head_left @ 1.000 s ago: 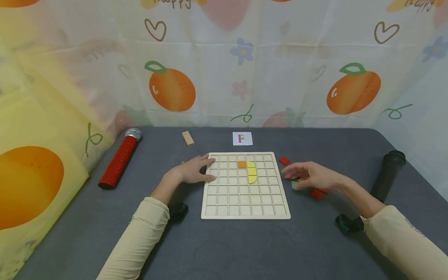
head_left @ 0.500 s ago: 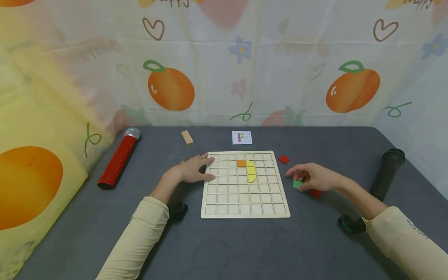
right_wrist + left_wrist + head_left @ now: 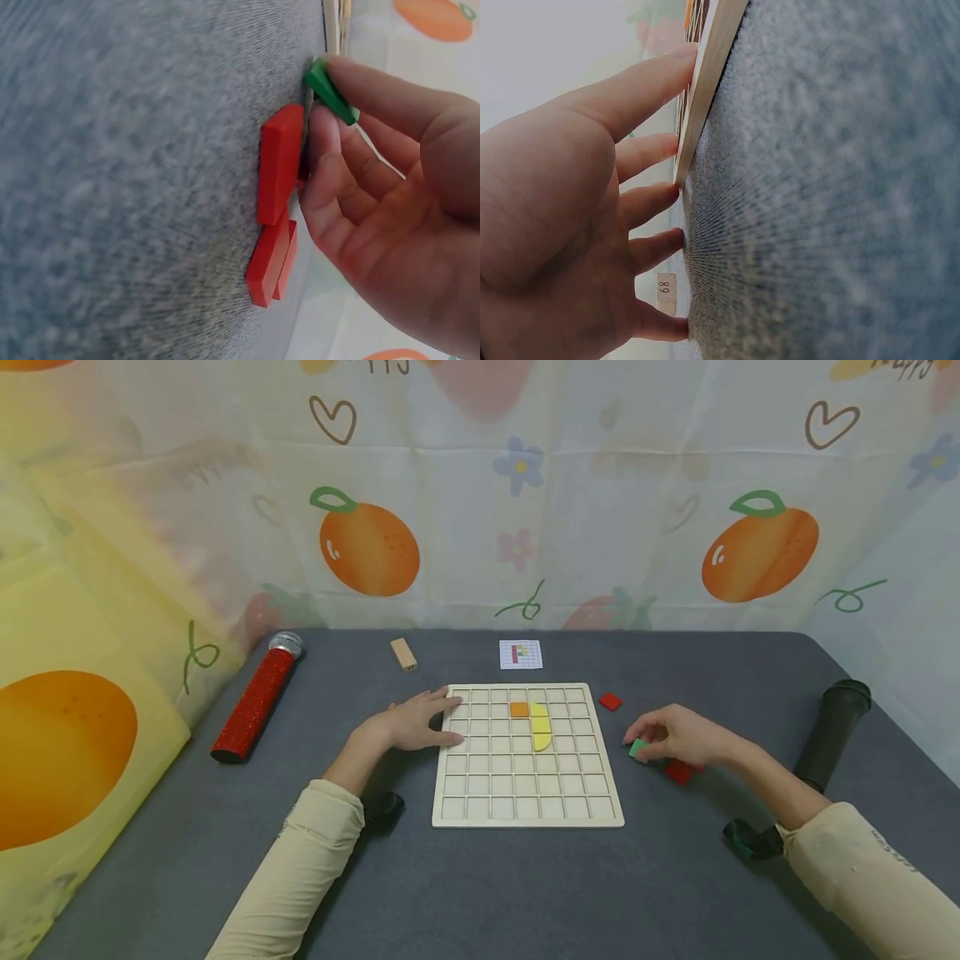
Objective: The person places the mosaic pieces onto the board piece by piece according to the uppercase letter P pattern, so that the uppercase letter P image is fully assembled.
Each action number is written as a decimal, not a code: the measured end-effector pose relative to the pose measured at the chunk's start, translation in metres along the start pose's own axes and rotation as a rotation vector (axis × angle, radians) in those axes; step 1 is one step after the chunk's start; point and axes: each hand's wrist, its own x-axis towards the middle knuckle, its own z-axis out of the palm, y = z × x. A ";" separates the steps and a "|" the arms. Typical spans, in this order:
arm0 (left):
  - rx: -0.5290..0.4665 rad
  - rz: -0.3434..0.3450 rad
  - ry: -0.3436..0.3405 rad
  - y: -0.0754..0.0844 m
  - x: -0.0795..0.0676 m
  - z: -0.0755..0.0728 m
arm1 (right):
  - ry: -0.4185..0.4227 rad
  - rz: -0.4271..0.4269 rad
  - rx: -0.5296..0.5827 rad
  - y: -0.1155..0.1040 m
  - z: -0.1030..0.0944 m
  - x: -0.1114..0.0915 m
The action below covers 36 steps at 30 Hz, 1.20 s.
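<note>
A wooden grid board (image 3: pixel 528 823) lies flat on the dark table. My left hand (image 3: pixel 411 723) rests at its left edge with fingers spread; in the left wrist view the thumb (image 3: pixel 652 82) touches the frame. One orange square tile (image 3: pixel 519 710) and a column of yellow tiles (image 3: pixel 540 725) sit in its cells. To the right of the board, my right hand (image 3: pixel 681 735) pinches a small green tile (image 3: pixel 330 94) between thumb and fingers, tilted close over the table. Red tiles (image 3: pixel 279 165) lie just below that hand, partly overlapping each other.
A single red tile (image 3: pixel 611 702) lies near the board's upper right edge. Behind the board are a printed pattern card (image 3: pixel 521 654) and a wooden block (image 3: pixel 403 654). A red microphone (image 3: pixel 258 702) lies at the left, a black cylinder (image 3: pixel 834 731) at the right.
The right hand's fingers have drawn in around the green tile, which now shows tilted between them. The left hand stays at the board's edge.
</note>
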 end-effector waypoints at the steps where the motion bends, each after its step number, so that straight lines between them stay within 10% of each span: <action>1: 0.001 0.004 0.001 0.000 0.000 0.000 | 0.016 0.013 0.007 -0.001 0.000 0.000; 11: -0.010 0.024 0.001 -0.001 0.000 0.000 | 0.129 0.101 0.149 -0.009 0.001 0.006; 36: -0.015 0.025 0.004 0.000 -0.003 -0.001 | 0.062 0.129 0.443 -0.040 0.032 0.042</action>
